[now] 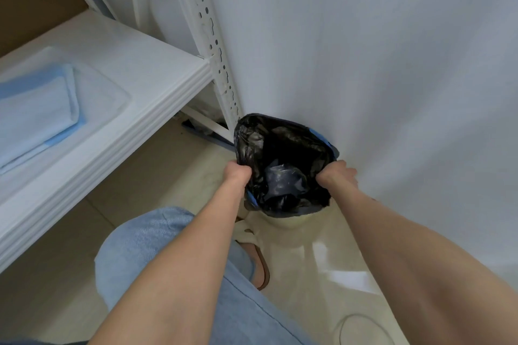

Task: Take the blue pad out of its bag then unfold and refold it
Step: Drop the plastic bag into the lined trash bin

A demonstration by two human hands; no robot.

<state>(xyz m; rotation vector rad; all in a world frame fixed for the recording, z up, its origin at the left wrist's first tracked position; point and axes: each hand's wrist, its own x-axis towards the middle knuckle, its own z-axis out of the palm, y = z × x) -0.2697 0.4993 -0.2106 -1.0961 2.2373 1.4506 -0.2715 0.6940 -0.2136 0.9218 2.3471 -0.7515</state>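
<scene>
Head view: black bag mouth-up

I read the black bag as thin, crinkled, glossy plastic. The blue pad at left looks soft and matt. The shelf post is white painted metal; the floor, smooth shiny tile; the trouser leg, denim.
</scene>
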